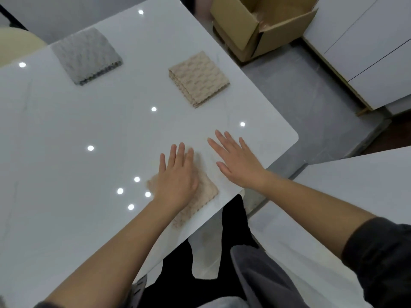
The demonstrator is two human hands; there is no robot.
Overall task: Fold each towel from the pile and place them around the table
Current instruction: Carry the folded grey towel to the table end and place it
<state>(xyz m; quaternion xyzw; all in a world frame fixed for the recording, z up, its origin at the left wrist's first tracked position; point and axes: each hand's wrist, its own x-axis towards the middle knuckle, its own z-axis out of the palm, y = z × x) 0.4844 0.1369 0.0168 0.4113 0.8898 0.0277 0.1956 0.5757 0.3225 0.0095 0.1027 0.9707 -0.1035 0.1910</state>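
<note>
Towels, three that we can see, lie on the white counter [66,130], which fills most of the frame from the left edge to a rounded corner at mid right. Off it, at the upper right, stands a white cabinet [367,52], and left of that an open cardboard box [262,25] sits on the floor.

On the counter, a folded grey towel [86,55] lies at the upper left. A folded beige towel [199,78] lies to its right near upper centre, well apart from it. The third towel [206,187], a paler beige, sits at lower centre, close to the counter's near edge. It is already a small square, partly hidden under our left grip [178,176], which lies flat on it with fingers straight, pressing and clamped on nothing. Our right grip [238,161] is just beside that towel to the right, fingers straight and spread, holding nothing. We cannot tell whether it touches the counter or hovers over it.

We judge the step in hand to be the pressing flat and setting down of this third towel. No pile shows in the frame, so we cannot say how many remain. The next move calls for lifting both grips straight off without dragging the folds. We would then turn to wherever the pile lies, take one towel, and choose a bare stretch, perhaps at the left of the frame.
</note>
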